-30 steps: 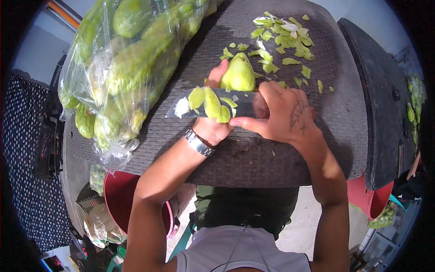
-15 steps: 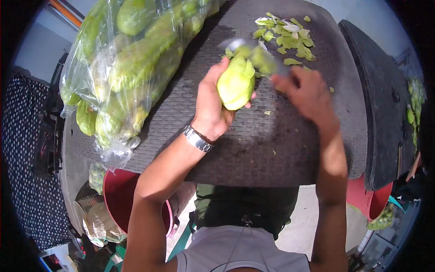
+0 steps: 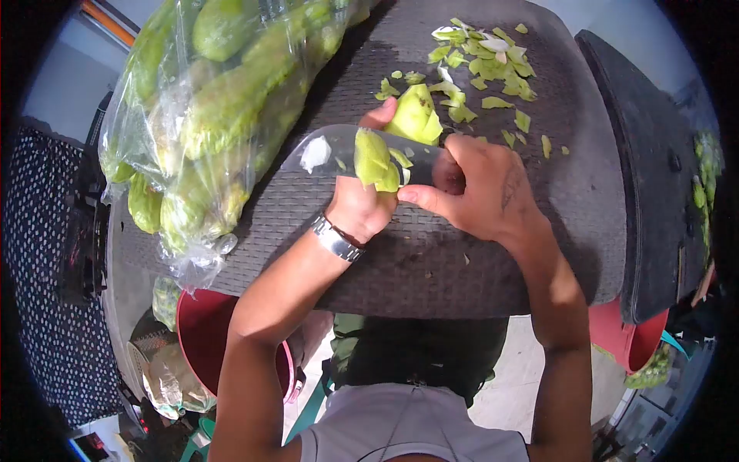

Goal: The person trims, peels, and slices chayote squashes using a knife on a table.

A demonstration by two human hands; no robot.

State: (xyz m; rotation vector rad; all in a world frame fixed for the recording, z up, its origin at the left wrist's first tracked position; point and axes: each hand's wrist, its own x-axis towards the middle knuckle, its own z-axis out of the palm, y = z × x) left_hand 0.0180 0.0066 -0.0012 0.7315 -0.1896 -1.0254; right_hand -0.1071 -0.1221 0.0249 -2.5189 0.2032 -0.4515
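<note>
A pale green, partly peeled fruit rests in my left hand, its thumb along the fruit's left side and its palm partly hidden under a knife. My right hand grips the handle of that wide-bladed knife. The blade points left and lies across the near side of the fruit. Green peel pieces cling to the flat of the blade, beside a white patch. Beyond the fruit, a heap of peelings is scattered on the dark woven-pattern table.
A clear plastic bag full of green fruits covers the table's left side. Red buckets stand below the table at the left and right. A black chair-like panel is beside the table's right edge.
The knife swung away to the upper right, blurred, then came back across the fruit. The fruit was tilted upright in the middle frame and is now partly behind the blade again.
</note>
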